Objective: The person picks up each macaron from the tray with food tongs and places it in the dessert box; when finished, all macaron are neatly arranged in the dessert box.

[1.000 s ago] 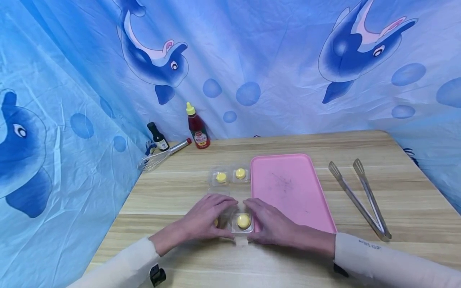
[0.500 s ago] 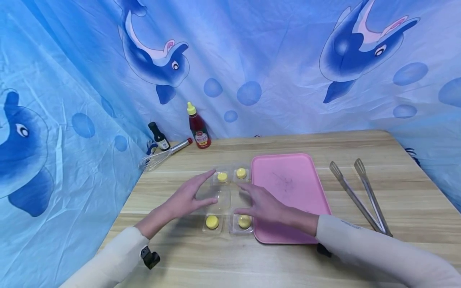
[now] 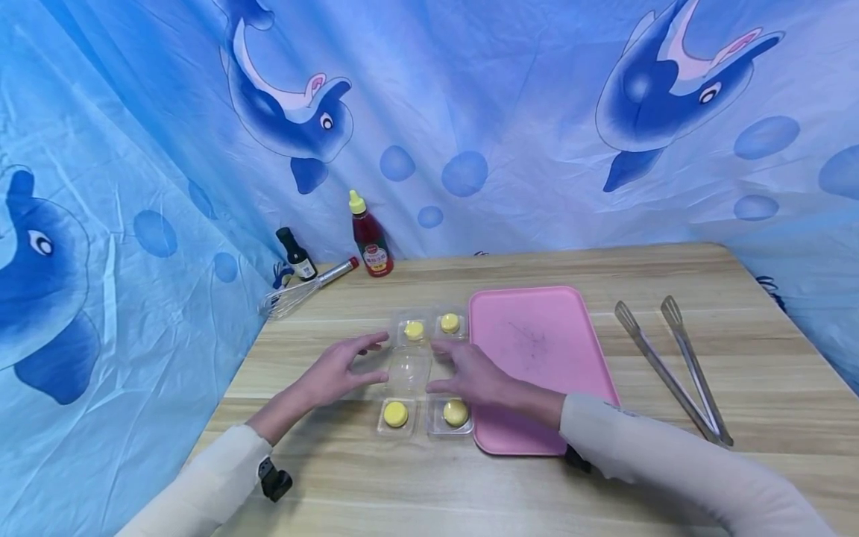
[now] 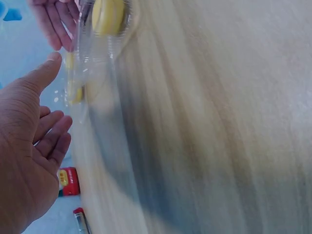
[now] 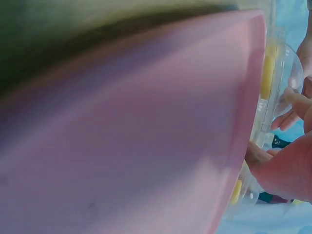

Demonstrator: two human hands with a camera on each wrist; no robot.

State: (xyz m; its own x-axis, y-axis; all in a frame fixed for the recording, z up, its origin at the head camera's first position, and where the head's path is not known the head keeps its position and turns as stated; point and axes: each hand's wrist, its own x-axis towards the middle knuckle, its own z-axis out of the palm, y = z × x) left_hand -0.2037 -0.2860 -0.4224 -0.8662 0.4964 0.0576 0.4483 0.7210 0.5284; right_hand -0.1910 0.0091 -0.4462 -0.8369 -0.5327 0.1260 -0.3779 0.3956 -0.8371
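Clear plastic boxes hold round yellow macarons: front left, front right, back left and back right. Amid them, between the two hands, lies a clear plastic piece with a domed shape and no macaron in it. My left hand hovers left of it, thumb and fingers apart, holding nothing. To its right is my right hand, over the pink tray's left edge, thumb and fingers spread. Whether its fingertips touch the clear piece, I cannot tell.
Metal tongs lie spread on the right of the wooden table. At the back left are a whisk, a small dark bottle and a red sauce bottle. A blue dolphin curtain hangs behind.
Both hands have come away from the front boxes, parting and uncovering the macarons there. Over the last half second they have shifted slightly left, beside the clear domed piece.
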